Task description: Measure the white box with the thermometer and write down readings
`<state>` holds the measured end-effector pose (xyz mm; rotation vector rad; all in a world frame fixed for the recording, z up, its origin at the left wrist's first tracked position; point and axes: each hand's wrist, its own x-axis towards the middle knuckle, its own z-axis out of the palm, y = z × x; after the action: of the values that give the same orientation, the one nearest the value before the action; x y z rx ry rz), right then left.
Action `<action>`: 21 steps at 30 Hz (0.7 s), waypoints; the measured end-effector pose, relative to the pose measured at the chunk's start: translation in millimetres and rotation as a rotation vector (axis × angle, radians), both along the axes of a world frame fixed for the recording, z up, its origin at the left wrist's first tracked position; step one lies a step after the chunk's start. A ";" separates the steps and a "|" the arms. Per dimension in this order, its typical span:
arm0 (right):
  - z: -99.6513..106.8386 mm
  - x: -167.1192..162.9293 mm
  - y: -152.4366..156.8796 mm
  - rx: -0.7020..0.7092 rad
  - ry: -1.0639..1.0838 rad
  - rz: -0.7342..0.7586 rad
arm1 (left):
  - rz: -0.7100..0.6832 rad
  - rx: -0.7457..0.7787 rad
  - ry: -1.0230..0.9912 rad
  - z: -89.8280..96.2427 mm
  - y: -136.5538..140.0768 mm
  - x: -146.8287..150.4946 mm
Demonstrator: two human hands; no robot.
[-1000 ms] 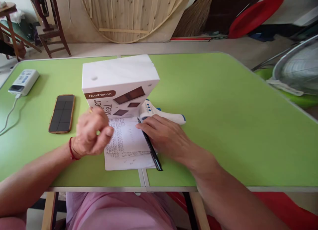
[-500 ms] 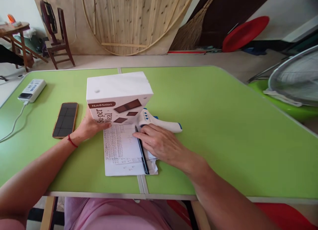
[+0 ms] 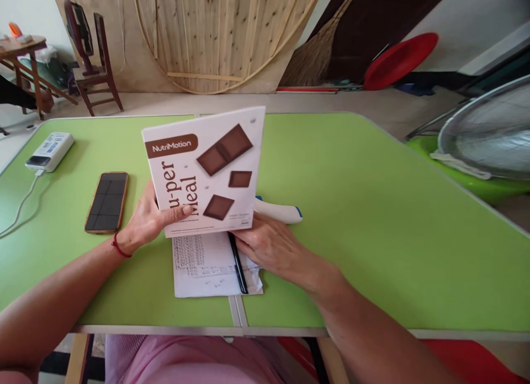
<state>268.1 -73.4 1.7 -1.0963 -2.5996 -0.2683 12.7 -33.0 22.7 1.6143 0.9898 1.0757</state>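
A white NutriMotion box point(image 3: 244, 152) printed with brown chocolate pieces is tilted up with its front facing me. My left hand point(image 3: 151, 215) grips its lower left side, thumb across the front. At the lower right corner of the box is my right hand point(image 3: 269, 243), its fingertips hidden behind the box, so its hold is unclear. A black pen point(image 3: 239, 271) lies by that hand on handwritten papers point(image 3: 199, 279). Behind the right hand, the white-and-blue handle of a thermometer gun point(image 3: 279, 211) sticks out, the rest covered by the box.
On the green table point(image 3: 372, 224), a phone point(image 3: 106, 201) in an orange case lies left of my left hand. Farther left is a white power bank point(image 3: 50, 151) with a cable point(image 3: 25, 201). A large mesh cover point(image 3: 492, 130) stands beyond the table's right edge.
My left hand has tipped the box so its front now faces me and its top is out of sight. The box's lower edge has come down over my right fingers and the thermometer gun.
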 end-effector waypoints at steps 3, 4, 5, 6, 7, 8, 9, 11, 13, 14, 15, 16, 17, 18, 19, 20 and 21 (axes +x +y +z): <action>3.9 -1.1 -0.7 -0.009 -0.003 -0.015 | -0.053 -0.057 -0.007 -7.2 0.9 1.1; 5.4 -0.2 -0.7 -0.026 0.003 -0.005 | -0.067 -0.064 -0.026 -8.9 1.9 1.5; 7.1 1.5 -0.6 -0.050 0.023 0.013 | -0.078 -0.067 -0.046 -9.8 2.9 2.0; 8.7 4.2 -0.4 -0.076 0.058 0.034 | -0.085 -0.067 -0.065 -9.8 3.8 2.7; 10.2 7.7 0.1 -0.107 0.102 0.051 | -0.094 -0.064 -0.079 -9.1 4.5 3.4; 11.5 11.9 0.9 -0.140 0.148 0.057 | -0.104 -0.057 -0.088 -7.8 5.0 4.2; 12.2 16.7 2.1 -0.169 0.193 0.041 | -0.115 -0.044 -0.090 -6.2 5.3 4.9; 11.7 26.3 5.7 -0.178 0.255 -0.067 | -0.146 -0.024 -0.066 -3.0 5.4 6.0; 8.1 33.5 10.5 -0.123 0.262 -0.222 | -0.180 -0.019 -0.041 -1.1 5.2 6.3; 5.2 35.6 13.1 -0.094 0.245 -0.288 | -0.195 -0.021 -0.036 -0.8 5.1 6.1; 2.0 36.7 15.5 -0.081 0.216 -0.333 | -0.204 -0.026 -0.035 -1.0 5.1 5.8; -1.5 36.9 17.6 -0.093 0.179 -0.356 | -0.201 -0.032 -0.039 -1.5 5.2 5.3; -5.0 36.5 19.5 -0.126 0.142 -0.367 | -0.186 -0.041 -0.039 -2.4 5.3 4.7; -8.2 35.9 21.2 -0.170 0.113 -0.377 | -0.165 -0.057 -0.033 -3.5 5.6 4.1; -10.8 35.6 22.7 -0.215 0.102 -0.391 | -0.143 -0.075 -0.026 -4.5 5.8 3.4; -12.7 35.7 24.2 -0.254 0.114 -0.409 | -0.126 -0.089 -0.020 -5.4 6.1 2.9; -13.6 36.4 25.4 -0.273 0.155 -0.436 | -0.118 -0.098 -0.017 -6.1 6.4 2.4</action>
<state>304.4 -48.0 -11.9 -1.7047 -2.2829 0.0817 15.1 -26.6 16.6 1.5614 0.9098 0.9458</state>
